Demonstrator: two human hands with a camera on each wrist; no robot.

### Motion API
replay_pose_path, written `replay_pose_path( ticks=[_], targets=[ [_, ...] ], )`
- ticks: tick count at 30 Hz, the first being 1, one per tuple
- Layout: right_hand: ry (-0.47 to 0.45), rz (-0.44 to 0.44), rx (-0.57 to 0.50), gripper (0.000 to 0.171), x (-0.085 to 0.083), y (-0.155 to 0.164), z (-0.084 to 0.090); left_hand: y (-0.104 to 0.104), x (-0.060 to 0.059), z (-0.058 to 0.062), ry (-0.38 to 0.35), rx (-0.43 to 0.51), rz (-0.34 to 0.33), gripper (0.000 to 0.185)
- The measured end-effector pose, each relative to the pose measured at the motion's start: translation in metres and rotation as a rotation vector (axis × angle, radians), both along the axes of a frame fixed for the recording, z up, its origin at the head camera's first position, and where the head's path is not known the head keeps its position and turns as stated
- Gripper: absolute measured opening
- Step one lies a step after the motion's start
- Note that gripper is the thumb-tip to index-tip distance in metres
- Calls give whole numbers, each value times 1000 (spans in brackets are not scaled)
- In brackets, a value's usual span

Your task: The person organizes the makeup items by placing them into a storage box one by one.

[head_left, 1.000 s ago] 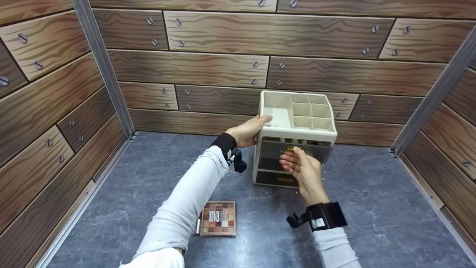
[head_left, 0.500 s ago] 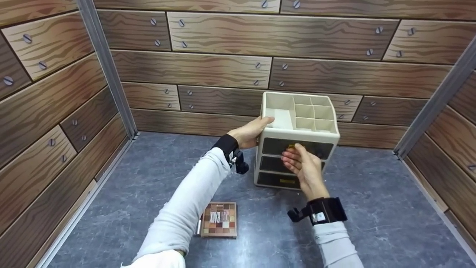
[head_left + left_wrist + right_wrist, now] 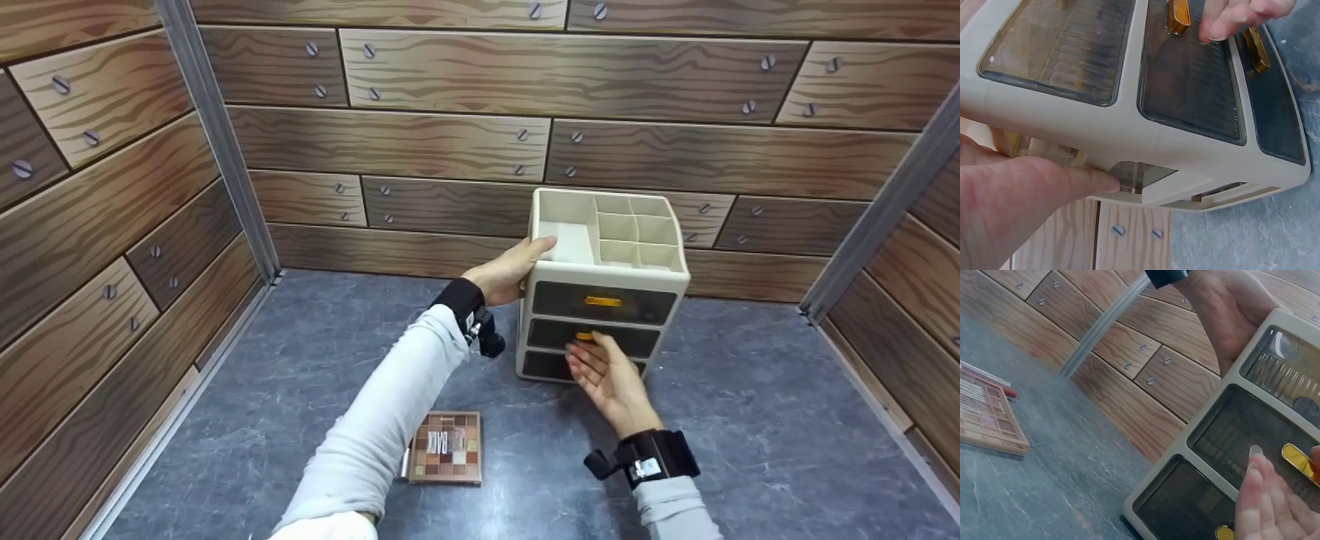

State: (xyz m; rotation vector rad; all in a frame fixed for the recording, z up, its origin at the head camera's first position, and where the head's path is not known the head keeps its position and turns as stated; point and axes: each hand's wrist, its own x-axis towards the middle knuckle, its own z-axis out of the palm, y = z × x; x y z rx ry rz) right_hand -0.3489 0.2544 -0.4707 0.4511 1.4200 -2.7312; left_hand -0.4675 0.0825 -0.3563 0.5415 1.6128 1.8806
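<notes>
A cream desktop drawer organizer [image 3: 607, 274] with three dark see-through drawers stands on the floor; its top has open compartments. All three drawers sit flush. My left hand [image 3: 510, 270] holds its upper left side, thumb over the top rim and the other fingers along the side wall. At the middle drawer [image 3: 1190, 73], my right hand [image 3: 609, 379] has its thumb at the yellow handle [image 3: 1298, 460], the other fingers nearly straight in front of the drawer face. The top drawer's handle [image 3: 603, 301] is uncovered, while the right hand hides the bottom one in the head view.
An eyeshadow palette [image 3: 448, 448] lies on the grey marbled floor [image 3: 360, 330], front left of the organizer. Beside it is a slim tube [image 3: 405, 463], partly behind the left sleeve. Wood-patterned walls [image 3: 420, 142] enclose the back and sides.
The top drawer, which stood out a little, went in flush. My right hand then moved down from its handle to the middle drawer's handle. The left hand kept its hold on the organizer.
</notes>
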Motion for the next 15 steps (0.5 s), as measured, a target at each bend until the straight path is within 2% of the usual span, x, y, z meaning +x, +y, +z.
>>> replay_pose_path(
  ticks=[5,15],
  targets=[
    [14,-56,-24,20,-3,3,1,3,2,-1,13,-5,-1,45],
    [41,-97,31,12,-2,0,3,0,1,0,6,-10,33,44]
  ],
)
